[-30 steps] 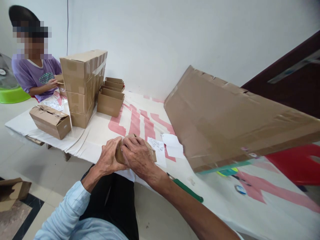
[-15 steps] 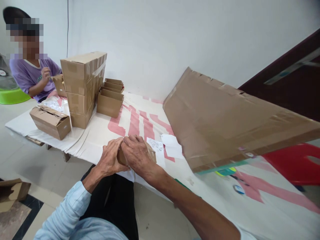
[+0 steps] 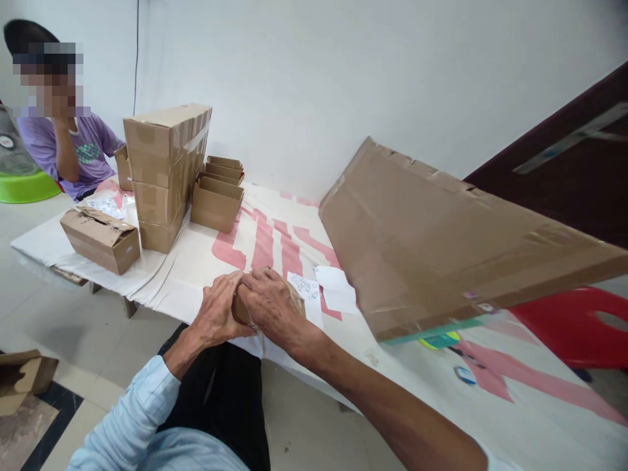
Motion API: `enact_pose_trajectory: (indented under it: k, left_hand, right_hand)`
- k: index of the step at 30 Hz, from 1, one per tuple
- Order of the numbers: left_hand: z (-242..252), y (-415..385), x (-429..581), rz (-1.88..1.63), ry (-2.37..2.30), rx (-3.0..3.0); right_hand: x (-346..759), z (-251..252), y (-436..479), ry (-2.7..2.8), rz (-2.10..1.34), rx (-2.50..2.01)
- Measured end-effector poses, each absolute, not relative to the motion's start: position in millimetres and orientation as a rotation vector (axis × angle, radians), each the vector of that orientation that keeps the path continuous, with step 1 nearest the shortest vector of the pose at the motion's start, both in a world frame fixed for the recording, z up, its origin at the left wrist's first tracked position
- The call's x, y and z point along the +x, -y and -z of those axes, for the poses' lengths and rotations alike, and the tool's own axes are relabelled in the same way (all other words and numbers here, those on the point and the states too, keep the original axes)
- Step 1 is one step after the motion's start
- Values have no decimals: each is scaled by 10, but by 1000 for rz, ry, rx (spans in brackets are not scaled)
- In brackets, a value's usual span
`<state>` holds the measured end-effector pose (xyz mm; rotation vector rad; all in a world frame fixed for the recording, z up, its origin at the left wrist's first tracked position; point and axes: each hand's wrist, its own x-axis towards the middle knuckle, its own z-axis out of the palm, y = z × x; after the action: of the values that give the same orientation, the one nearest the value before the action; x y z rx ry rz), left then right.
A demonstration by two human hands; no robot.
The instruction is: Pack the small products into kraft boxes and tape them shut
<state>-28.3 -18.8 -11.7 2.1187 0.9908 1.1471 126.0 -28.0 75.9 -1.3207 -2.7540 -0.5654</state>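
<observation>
Both my hands are wrapped round a small brown cardboard box [image 3: 240, 311] at the front edge of the cloth-covered table [image 3: 191, 261]. My left hand [image 3: 223, 307] grips its left end, thumb underneath and fingers over the top. Across the top and near side lies my right hand [image 3: 269, 301], its fingers bent and close against the left fingertips. Much of the box is hidden behind the hands. Just beyond it, a printed sheet [image 3: 303, 286] and a folded white paper [image 3: 336, 288] lie on the cloth.
Taped boxes form a stack [image 3: 154, 157] at left, with a closed carton [image 3: 101, 239] before it and open boxes [image 3: 216, 204] behind. A large cardboard sheet [image 3: 441, 248] leans at right, near a tape roll [image 3: 464, 375] and red chair [image 3: 574, 327]. A person [image 3: 73, 144] sits far left.
My hands stay on the box with hardly any shift. The other person's hand has risen from chest height to the face. The view has moved slightly.
</observation>
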Motion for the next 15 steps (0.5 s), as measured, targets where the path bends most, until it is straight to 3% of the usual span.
enact_pose_trajectory:
  k: [15]
  left_hand:
    - [99, 178, -266, -1137, -1005, 2094]
  right_hand:
    - [1296, -669, 206, 2761, 740, -1227]
